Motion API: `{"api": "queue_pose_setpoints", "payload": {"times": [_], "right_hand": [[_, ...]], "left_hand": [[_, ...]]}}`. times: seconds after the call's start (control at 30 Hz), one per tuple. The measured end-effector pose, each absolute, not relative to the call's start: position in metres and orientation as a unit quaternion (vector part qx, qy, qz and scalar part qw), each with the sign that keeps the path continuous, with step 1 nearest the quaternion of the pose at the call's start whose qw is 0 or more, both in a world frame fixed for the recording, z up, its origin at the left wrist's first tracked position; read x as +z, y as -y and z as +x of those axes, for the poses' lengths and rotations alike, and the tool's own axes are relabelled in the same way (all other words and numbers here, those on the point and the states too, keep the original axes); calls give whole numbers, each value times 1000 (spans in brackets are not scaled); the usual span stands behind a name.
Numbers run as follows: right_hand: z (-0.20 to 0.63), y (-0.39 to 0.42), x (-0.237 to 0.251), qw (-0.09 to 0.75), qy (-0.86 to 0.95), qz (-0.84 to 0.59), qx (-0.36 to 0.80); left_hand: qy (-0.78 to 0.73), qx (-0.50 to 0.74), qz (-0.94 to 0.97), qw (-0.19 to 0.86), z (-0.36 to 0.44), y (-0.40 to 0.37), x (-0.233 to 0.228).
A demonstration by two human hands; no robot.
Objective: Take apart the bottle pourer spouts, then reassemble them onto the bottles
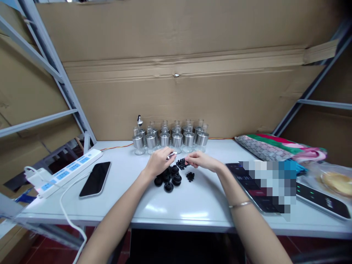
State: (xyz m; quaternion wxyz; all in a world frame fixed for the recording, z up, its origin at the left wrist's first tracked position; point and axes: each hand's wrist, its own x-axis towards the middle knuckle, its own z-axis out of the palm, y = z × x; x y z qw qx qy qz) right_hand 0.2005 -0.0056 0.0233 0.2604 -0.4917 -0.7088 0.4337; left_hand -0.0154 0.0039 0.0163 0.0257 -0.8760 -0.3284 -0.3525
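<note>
Black stoppers (168, 179) sit on a white counter (176, 205). The phone (95, 179) is black, the power strip (64, 172) white with blue sockets, the bottles (170, 139) silver-banded, the cloth (277, 147) green, red and pink striped.

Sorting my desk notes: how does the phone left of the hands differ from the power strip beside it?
The phone is black and glossy with a dark screen; the power strip is white with blue sockets. The phone is a short slab with no cable; the power strip is longer and has a white cable trailing off the table edge. Both lie flat, angled the same way, left of the left hand.
</note>
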Motion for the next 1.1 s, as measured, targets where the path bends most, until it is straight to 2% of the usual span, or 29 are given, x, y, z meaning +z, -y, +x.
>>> {"api": "queue_pose_setpoints", "payload": {"times": [0.27,0.57,0.77,1.1], "right_hand": [[218,0,12,159,693,-542,447],[223,-4,7,144,693,-543,451],[220,-5,9,98,698,-561,435],[214,1,11,131,612,-607,489]], "left_hand": [[327,-360,-873,21,-19,-7,16],[329,-357,-874,21,-20,-9,15],[330,-372,-867,19,-22,-12,14],[337,-382,-860,25,-26,-16,15]]}}
